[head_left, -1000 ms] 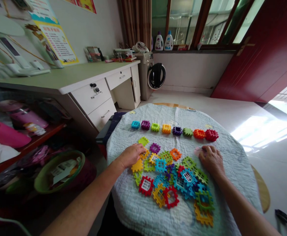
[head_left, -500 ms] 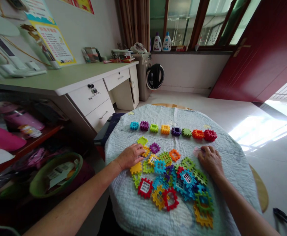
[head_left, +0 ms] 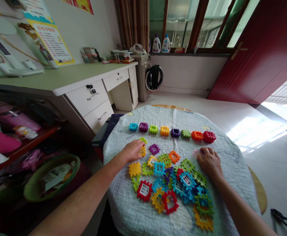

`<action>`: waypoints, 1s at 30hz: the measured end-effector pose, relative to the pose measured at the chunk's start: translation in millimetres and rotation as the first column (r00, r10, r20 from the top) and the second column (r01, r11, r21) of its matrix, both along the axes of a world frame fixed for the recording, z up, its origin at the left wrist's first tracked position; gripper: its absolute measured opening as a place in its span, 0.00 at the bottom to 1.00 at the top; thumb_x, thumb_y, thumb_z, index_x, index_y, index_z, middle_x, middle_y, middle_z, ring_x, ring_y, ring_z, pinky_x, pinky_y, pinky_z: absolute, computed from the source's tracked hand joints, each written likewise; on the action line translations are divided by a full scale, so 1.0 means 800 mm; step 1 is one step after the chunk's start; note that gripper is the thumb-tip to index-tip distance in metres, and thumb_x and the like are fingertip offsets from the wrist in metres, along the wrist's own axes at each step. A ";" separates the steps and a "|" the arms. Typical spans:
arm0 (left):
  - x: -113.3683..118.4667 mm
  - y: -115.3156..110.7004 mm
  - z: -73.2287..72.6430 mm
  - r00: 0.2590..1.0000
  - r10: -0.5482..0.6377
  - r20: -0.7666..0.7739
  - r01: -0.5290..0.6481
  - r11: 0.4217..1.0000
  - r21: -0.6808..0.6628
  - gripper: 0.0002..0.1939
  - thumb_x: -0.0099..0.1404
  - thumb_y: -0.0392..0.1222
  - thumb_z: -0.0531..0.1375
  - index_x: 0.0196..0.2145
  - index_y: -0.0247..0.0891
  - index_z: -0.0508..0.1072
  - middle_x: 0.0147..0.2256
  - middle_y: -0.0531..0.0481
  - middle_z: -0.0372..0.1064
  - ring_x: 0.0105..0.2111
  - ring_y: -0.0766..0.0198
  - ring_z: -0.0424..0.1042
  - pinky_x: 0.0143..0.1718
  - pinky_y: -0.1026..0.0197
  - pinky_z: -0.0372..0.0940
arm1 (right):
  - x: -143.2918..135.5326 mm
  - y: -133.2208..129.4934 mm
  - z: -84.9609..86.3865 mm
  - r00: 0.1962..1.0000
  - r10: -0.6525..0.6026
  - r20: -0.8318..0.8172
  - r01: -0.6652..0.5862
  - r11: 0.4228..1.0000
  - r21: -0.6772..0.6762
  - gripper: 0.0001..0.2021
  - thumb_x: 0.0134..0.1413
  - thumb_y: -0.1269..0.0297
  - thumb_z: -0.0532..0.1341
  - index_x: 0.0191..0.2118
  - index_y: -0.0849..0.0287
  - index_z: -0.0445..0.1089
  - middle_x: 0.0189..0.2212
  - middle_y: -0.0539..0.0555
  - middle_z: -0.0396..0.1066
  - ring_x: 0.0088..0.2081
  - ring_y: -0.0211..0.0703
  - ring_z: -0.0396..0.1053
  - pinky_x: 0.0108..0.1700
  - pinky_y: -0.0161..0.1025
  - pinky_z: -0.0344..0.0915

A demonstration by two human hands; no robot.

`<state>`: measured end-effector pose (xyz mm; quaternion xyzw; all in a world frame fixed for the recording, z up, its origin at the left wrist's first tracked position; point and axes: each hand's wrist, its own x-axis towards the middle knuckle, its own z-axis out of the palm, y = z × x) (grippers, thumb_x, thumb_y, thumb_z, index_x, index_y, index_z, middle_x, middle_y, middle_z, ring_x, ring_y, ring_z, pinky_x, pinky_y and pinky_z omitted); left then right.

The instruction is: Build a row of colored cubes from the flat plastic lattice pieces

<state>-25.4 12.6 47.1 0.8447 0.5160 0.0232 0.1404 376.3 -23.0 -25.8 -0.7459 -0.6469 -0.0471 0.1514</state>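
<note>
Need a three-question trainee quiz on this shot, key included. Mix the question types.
1. How many blocks stand in the far row?

2. True or false: the right hand lies to the left of the loose pieces.

3. Which of these shows right at the left hand?
A) a red piece
B) a yellow piece
C) an orange piece

Key:
1. Eight.
2. False; it rests to their right.
3. B.

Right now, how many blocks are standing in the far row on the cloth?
8, from left to right: blue block, purple block, lime block, yellow block, indigo block, green block, orange block, red block. None in the row seems hidden.
</note>
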 end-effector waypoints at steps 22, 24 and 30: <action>-0.007 -0.021 -0.004 0.977 -0.143 0.161 0.140 0.990 0.025 0.12 0.54 0.35 0.62 0.38 0.39 0.70 0.42 0.47 0.69 0.45 0.56 0.68 0.51 0.55 0.63 | 0.000 0.000 0.000 1.000 -0.001 -0.004 0.001 1.000 -0.007 0.15 0.59 0.60 0.52 0.48 0.58 0.69 0.48 0.59 0.68 0.48 0.52 0.63 0.51 0.47 0.57; -0.016 -0.029 0.006 0.966 -0.133 0.222 0.137 0.990 -0.005 0.14 0.53 0.36 0.63 0.40 0.40 0.71 0.44 0.47 0.69 0.48 0.56 0.68 0.53 0.55 0.62 | 0.000 0.000 0.000 1.000 -0.004 0.003 0.004 1.000 -0.007 0.15 0.59 0.60 0.52 0.48 0.58 0.68 0.49 0.59 0.68 0.49 0.52 0.63 0.51 0.47 0.57; -0.031 -0.071 0.016 0.992 0.074 0.101 -0.080 0.995 0.056 0.23 0.55 0.52 0.66 0.45 0.37 0.71 0.44 0.42 0.70 0.46 0.50 0.69 0.51 0.49 0.63 | 0.000 -0.001 0.000 1.000 0.000 0.009 0.000 1.000 -0.006 0.16 0.59 0.60 0.52 0.48 0.59 0.69 0.49 0.59 0.69 0.49 0.53 0.63 0.52 0.48 0.58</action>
